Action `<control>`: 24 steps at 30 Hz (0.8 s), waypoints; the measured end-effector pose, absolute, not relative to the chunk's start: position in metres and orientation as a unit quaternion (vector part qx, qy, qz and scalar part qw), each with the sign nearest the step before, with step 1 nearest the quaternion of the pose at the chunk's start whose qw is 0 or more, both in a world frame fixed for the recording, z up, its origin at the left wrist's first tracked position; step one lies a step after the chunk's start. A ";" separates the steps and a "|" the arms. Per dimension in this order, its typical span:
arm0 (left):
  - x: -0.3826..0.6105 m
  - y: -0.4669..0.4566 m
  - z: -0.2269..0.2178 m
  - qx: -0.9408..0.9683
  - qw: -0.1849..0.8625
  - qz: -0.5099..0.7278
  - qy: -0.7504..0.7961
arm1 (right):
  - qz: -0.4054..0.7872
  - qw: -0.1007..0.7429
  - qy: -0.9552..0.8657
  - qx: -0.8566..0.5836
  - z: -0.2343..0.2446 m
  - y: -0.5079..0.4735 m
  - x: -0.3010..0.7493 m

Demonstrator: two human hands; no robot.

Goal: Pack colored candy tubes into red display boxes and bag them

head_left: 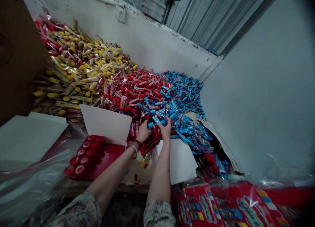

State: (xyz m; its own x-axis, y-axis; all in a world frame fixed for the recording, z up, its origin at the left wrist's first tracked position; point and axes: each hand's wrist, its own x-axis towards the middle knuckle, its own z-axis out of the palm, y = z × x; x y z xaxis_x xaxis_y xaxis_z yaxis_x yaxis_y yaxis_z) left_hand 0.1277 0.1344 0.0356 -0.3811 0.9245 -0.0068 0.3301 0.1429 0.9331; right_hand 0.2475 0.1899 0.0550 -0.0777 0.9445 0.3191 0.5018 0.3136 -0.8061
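Note:
Both my hands reach into a heap of small wrapped tubes where the red and blue ones meet. My right hand (166, 129) is closed on a blue-capped tube (156, 120), with thumb and fingers on either side. My left hand (143, 132) is just left of it, fingers curled down among the tubes; what they hold, if anything, is hidden. Beyond the hands spread the red-capped tubes (137, 85) and the blue-capped tubes (182, 92). Left of my left forearm is an open red box (108, 159) with several round red caps (86, 153) standing in rows.
Yellow-capped tubes (83, 66) pile up at the back left. White card flaps (105, 123) and sheets (180, 161) lie either side of my hands. A brown carton (22, 56) stands far left. Plastic-wrapped red printed packs (221, 204) lie front right, clear plastic (36, 187) front left.

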 end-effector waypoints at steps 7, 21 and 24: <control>0.114 0.085 0.071 0.435 0.343 0.571 0.606 | 0.250 0.447 -0.714 -0.479 0.096 0.129 0.267; 0.112 -0.017 0.007 0.586 0.364 0.399 0.604 | 0.416 0.018 -0.812 -0.408 0.031 0.065 0.268; 0.112 0.010 0.001 0.596 0.391 0.280 0.643 | 0.446 0.017 -0.795 -0.410 0.012 0.075 0.264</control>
State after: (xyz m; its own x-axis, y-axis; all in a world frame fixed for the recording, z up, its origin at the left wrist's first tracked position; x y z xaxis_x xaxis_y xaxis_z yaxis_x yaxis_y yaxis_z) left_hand 0.1121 0.0103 0.0011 0.0158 0.9856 -0.1686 0.5482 0.1325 0.8258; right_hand 0.2644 0.0754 0.0117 -0.6627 0.6678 -0.3388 0.6372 0.2652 -0.7236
